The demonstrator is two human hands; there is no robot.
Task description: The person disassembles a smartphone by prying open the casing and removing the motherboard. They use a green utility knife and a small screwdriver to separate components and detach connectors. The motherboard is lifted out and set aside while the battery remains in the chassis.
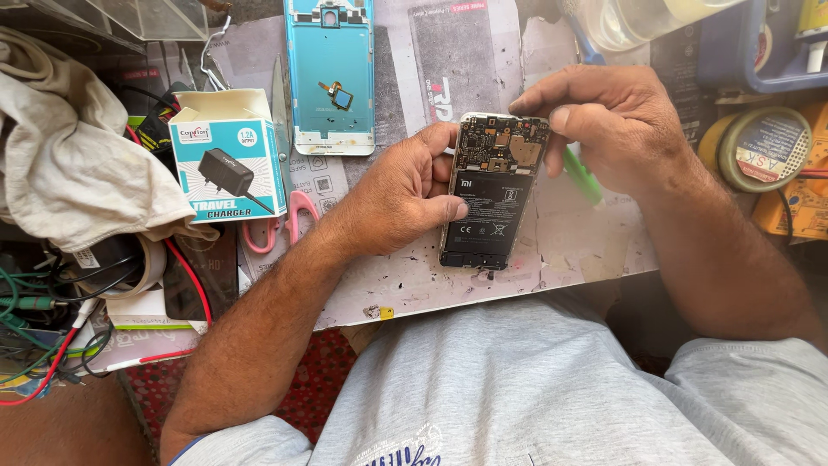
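An opened phone (490, 197) with its back removed shows a black battery and a circuit board at the top. My left hand (401, 190) grips its left edge, thumb resting on the battery. My right hand (608, 121) holds the phone's top right corner, fingers over the circuit board. A green-handled tool (583, 176) sticks out under my right hand. The phone is held just above a worn grey work mat (569, 246).
A light blue phone back frame (331, 73) lies at the top middle. A teal and white charger box (226, 160) stands left, pink-handled scissors (293, 216) beside it. A crumpled cloth (65, 164) and cables (34, 328) fill the left. A tape roll (763, 147) sits right.
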